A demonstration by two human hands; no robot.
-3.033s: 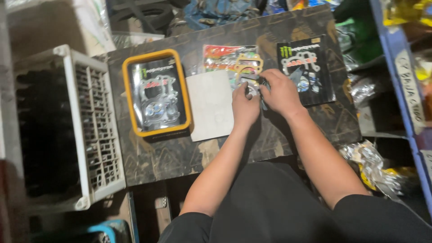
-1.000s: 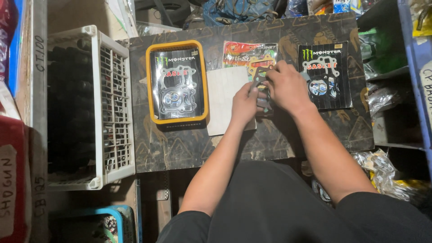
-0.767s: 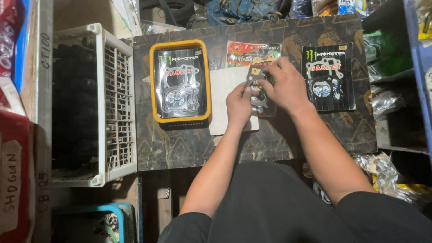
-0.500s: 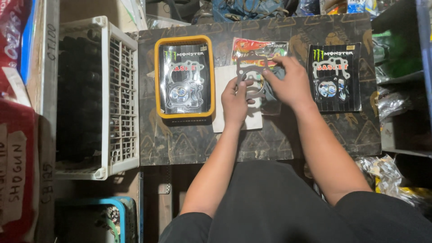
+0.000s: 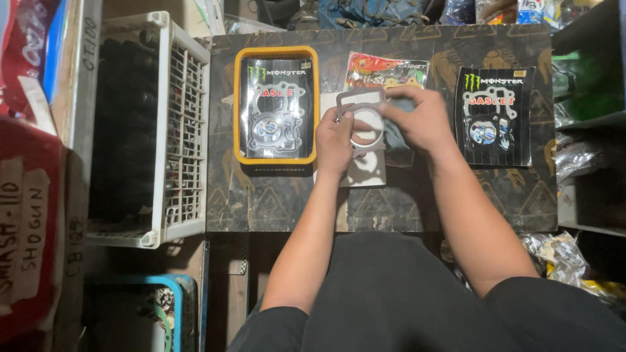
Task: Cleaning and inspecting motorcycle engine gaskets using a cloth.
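- Head view: left hand and right hand are pinching a grey gasket between closed fingers.
- Gasket is hovering over white card, between the yellow tray and black packet.

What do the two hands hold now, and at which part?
Both hands hold one flat grey gasket: the left hand at its left edge, the right hand at its right edge.
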